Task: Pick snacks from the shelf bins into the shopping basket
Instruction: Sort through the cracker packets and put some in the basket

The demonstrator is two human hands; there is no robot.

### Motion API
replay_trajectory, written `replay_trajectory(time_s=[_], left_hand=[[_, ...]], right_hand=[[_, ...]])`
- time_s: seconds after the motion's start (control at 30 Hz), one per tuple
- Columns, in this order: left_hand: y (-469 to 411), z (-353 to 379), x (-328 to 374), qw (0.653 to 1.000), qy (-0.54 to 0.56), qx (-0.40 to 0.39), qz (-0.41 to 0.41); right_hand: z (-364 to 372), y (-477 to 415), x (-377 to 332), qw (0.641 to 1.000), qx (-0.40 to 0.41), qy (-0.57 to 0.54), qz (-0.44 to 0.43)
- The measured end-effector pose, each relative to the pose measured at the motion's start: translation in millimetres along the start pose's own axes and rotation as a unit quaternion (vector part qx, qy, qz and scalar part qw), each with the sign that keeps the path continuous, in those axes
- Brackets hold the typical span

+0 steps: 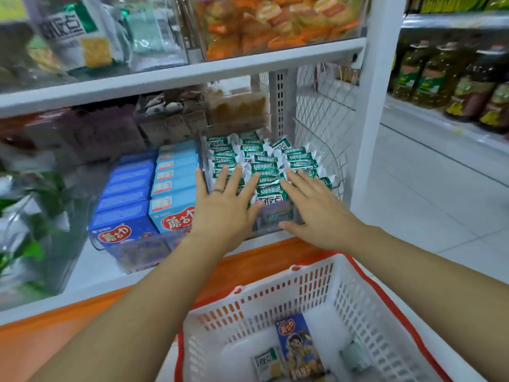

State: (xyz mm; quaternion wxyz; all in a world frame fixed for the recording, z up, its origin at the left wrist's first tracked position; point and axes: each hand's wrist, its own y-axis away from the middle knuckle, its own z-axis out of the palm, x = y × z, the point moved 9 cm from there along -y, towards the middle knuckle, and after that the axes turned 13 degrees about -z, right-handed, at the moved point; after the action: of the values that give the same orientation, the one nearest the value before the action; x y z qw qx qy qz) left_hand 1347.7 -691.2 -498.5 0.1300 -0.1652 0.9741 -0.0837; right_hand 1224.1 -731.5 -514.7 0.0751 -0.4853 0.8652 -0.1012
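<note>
A clear shelf bin [275,219] at the middle of the lower shelf holds several green-and-white snack packets [259,158]. My left hand [224,206] reaches over its front left, fingers straight and spread, holding nothing. Over the bin's front right my right hand [314,208] does the same. Below, a white shopping basket [355,307] with red handles holds a blue snack box [298,348], a green-and-white packet [265,363] and a small pale item [354,355].
Left of the packets stands a bin of blue snack boxes [137,199]. The shelf above carries bins of cracker bags [80,31] and orange snacks [275,20]. A white upright post [371,119] borders the shelf on the right; oil bottles [446,75] fill a far shelf.
</note>
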Motion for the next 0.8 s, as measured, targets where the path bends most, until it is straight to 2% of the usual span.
replay_trajectory(time_s=[0.1, 0.2, 0.27, 0.33, 0.4, 0.47, 0.6, 0.67, 0.8], left_hand=[[2.8, 13.8, -4.2, 0.998, -0.051, -0.039, 0.021], [-3.0, 2.2, -3.4, 0.999, -0.009, -0.043, 0.020], [-16.9, -17.4, -2.3, 0.998, 0.057, -0.015, 0.010], [-39.8, -32.9, -0.1, 0.991, 0.137, 0.002, -0.009], [-69.0, -35.3, 9.4, 0.979, 0.203, -0.018, -0.017], [-99.9, -32.6, 24.7, 0.972, 0.230, -0.041, -0.012], [-156.7, -29.2, 55.3, 0.968, 0.243, -0.057, -0.002], [-178.2, -24.9, 69.2, 0.970, 0.231, -0.072, 0.007], [-199.4, -0.1, 88.4, 0.977, 0.150, -0.152, 0.022]], right_hand=[[4.5, -3.1, 0.4, 1.000, -0.023, -0.003, -0.007], [-3.0, -1.9, 3.2, 0.999, -0.021, -0.031, -0.014], [-24.4, -0.2, 12.9, 0.998, 0.034, -0.048, -0.003], [-50.0, 3.2, 35.4, 0.990, 0.129, -0.048, 0.036], [-60.7, 9.9, 67.0, 0.969, 0.199, -0.098, 0.108], [-51.7, 15.5, 94.3, 0.943, 0.216, -0.186, 0.169], [-26.8, 25.1, 120.1, 0.899, 0.238, -0.308, 0.199], [-18.3, 24.7, 126.2, 0.893, 0.242, -0.327, 0.194], [-14.6, 21.4, 131.6, 0.879, 0.244, -0.369, 0.180]])
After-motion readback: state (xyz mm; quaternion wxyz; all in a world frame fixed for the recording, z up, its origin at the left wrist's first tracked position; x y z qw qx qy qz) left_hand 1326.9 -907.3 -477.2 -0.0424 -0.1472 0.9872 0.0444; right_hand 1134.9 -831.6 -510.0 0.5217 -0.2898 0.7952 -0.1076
